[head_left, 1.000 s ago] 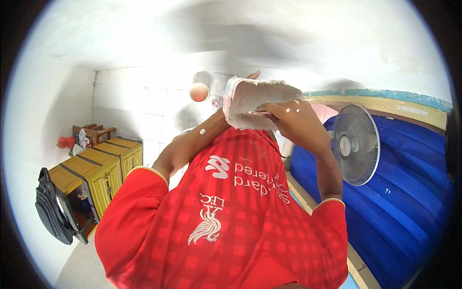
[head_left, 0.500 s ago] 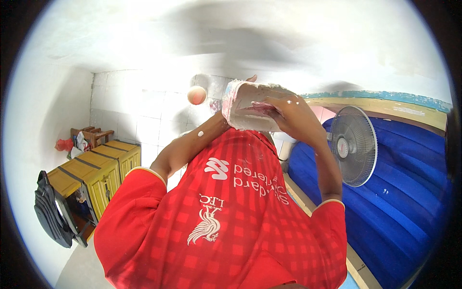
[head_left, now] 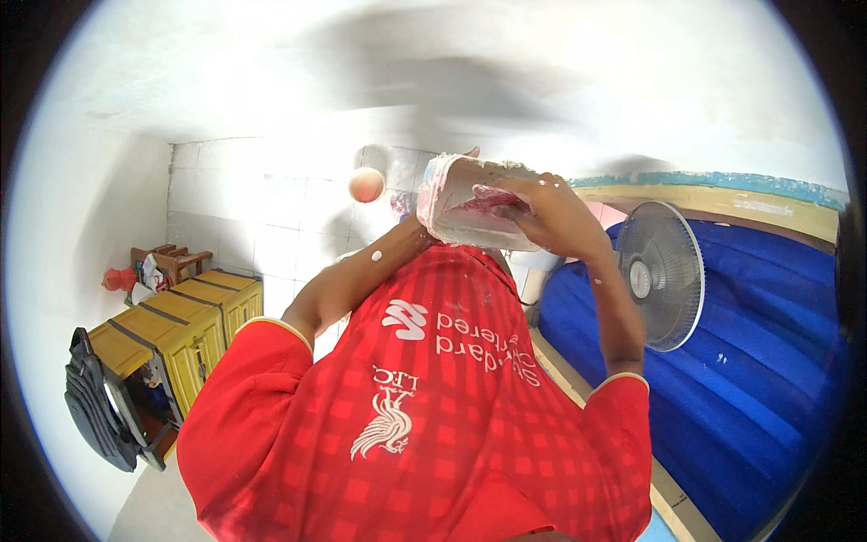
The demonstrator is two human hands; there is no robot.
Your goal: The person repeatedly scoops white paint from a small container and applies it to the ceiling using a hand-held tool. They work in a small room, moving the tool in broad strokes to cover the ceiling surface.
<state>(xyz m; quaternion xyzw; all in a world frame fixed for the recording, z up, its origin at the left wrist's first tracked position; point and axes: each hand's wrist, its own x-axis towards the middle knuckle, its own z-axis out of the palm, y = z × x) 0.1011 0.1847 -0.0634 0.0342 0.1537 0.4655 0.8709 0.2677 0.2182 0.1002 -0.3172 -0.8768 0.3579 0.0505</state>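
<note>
A rectangular plastic tub (head_left: pixel 479 238), its rim and sides smeared with white paste, is tilted in front of my chest with its opening toward me. My left hand (head_left: pixel 421 231) supports it from behind at its left side; a fingertip shows above the far rim, and the other fingers are hidden. Inside the tub, my right hand (head_left: pixel 553 215) is closed on a thin pinkish-red piece (head_left: pixel 492 198) with white smears, whose exact kind I cannot make out. White specks dot both of my arms.
On the tiled floor (head_left: pixel 280 212) sits a round peach-coloured thing (head_left: pixel 366 184). To the left stand a yellow cabinet (head_left: pixel 194 312) and a black backpack (head_left: pixel 97 402). At right, a fan (head_left: pixel 659 275) stands by a blue mattress (head_left: pixel 750 361). A white wall (head_left: pixel 542 54) rises ahead.
Inside the tub, my right hand has shifted slightly and turned the pinkish-red piece, so more of it shows. The tub stays nearly in place in my left hand.
</note>
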